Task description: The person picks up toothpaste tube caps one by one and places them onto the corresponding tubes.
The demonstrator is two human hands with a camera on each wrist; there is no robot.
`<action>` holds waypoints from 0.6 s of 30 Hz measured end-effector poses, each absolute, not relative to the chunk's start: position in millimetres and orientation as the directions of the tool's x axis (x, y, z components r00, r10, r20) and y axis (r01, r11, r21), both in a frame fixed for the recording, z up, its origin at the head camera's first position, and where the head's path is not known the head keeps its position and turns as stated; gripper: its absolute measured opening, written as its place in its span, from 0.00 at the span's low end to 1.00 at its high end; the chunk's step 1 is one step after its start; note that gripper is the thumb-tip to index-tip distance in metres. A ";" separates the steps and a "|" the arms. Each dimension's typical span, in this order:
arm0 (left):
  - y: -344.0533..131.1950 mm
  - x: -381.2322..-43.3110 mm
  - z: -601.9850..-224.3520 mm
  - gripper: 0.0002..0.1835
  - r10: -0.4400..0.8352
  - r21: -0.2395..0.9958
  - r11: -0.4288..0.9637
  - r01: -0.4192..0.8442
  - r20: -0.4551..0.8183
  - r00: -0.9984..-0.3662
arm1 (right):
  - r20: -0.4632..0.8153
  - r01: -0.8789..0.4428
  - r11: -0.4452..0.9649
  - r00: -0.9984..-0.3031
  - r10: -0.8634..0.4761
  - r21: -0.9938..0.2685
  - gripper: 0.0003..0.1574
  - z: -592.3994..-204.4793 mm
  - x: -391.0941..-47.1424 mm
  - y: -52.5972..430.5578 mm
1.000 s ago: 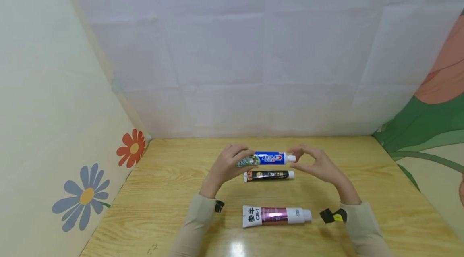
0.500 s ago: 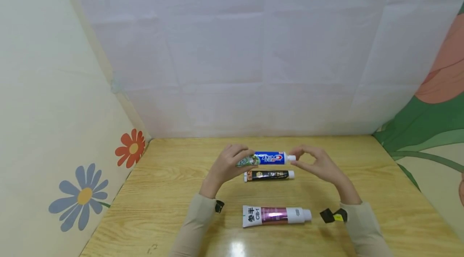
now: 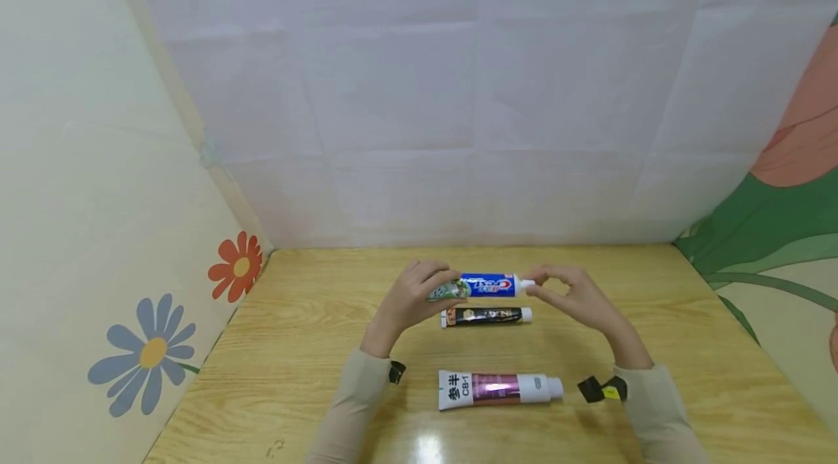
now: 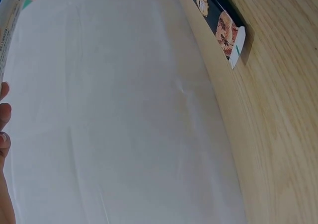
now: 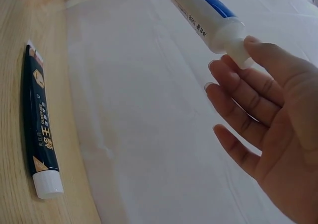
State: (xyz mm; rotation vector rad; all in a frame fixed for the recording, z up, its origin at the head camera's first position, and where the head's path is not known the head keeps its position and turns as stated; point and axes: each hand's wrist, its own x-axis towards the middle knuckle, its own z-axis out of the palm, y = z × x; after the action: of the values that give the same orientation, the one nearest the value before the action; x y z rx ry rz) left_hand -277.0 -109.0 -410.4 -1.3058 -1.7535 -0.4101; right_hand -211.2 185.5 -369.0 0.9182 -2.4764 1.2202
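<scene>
My left hand grips the flat, green end of a blue-and-green toothpaste tube, which is held level above the table. At its other end is a white cap, pinched between the thumb and fingertips of my right hand. In the right wrist view the remaining fingers of that hand spread loosely below the cap. A black toothpaste tube lies on the table just below the held one. Nearer to me lies a larger white-and-purple toothpaste tube, its cap pointing right.
The wooden table reaches back to a white cloth. A wall with painted flowers stands on the left, and a painted green and pink panel on the right. Dark straps hang at the wrists.
My right thumb and fingertips have closed in on the cap and shifted slightly right. The left hand and the tubes on the table stay in place.
</scene>
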 end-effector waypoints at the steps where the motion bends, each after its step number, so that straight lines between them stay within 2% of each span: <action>1: -109.2 -276.9 -410.4 0.23 0.598 -0.232 0.392 0.890 0.799 -0.055 | 0.451 -0.623 0.460 -0.780 -0.434 -0.633 0.08 -368.8 -211.0 185.0; 6: -109.1 -276.2 -410.6 0.23 0.604 -0.220 0.396 0.892 0.794 -0.073 | 0.440 -0.621 0.458 -0.780 -0.445 -0.636 0.06 -367.9 -212.0 183.9; 18: -107.3 -275.0 -410.9 0.22 0.613 -0.237 0.399 0.886 0.788 -0.065 | 0.437 -0.645 0.441 -0.756 -0.488 -0.624 0.14 -369.1 -213.0 184.4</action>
State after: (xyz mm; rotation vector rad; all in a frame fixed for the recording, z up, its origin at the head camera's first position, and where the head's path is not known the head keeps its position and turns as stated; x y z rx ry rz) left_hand -275.0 -107.3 -410.9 -1.3071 -1.7728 -0.3888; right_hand -213.0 184.4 -369.1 0.9951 -2.4981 1.2092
